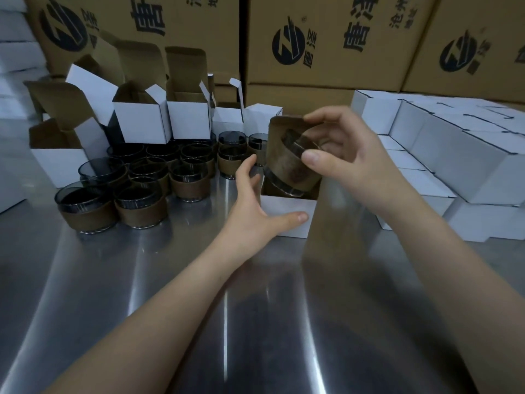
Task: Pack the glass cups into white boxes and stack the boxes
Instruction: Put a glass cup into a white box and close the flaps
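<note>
Upper left: open white boxes [142, 120], flaps raised, empty as far as can be seen.
Left, on the steel table [199, 280]: cluster of glass cups [136, 191] with brown sleeves, standing upright just below those boxes.
Centre: left hand [255, 200] holds the white box [287, 213], thumb across its front wall and fingers along its left side.
Right of centre: right hand [349, 155] pinches a tilted glass cup [292, 166] between thumb and fingers, with its base at the box mouth.
Right: closed white boxes [454, 155], stacked in rows.
Top: brown cartons [326, 38].
</note>
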`<state>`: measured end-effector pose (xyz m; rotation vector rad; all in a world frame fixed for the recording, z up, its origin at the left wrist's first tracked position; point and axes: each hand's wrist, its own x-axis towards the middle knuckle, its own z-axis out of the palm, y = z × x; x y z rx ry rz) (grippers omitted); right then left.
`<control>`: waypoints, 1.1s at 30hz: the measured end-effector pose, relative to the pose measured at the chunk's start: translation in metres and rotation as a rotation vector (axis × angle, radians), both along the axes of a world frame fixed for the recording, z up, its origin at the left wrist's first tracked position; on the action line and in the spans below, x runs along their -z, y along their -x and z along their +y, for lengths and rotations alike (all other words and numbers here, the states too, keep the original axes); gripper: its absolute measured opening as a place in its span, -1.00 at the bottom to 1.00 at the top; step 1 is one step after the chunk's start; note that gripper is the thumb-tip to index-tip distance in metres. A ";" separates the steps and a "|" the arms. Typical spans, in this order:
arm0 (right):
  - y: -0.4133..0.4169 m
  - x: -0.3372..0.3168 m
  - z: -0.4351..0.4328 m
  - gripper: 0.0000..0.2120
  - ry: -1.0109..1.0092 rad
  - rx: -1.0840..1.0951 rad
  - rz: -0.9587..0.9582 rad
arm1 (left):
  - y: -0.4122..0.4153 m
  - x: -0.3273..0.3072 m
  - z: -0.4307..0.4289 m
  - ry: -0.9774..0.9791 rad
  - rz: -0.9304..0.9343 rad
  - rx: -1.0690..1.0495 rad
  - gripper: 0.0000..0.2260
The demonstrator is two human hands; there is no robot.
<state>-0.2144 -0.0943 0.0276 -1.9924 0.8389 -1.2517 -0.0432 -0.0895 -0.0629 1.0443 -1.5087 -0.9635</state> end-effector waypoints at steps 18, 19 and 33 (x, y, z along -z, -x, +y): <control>0.017 -0.006 0.003 -0.59 -0.054 0.006 0.047 | 0.001 -0.004 0.004 0.136 -0.116 0.068 -0.14; 0.019 -0.007 0.003 -0.57 -0.056 0.014 0.068 | 0.000 -0.003 0.004 0.127 -0.124 0.067 -0.15; 0.011 -0.015 0.011 -0.50 0.017 0.218 0.438 | 0.001 0.000 0.004 0.129 -0.150 0.024 -0.13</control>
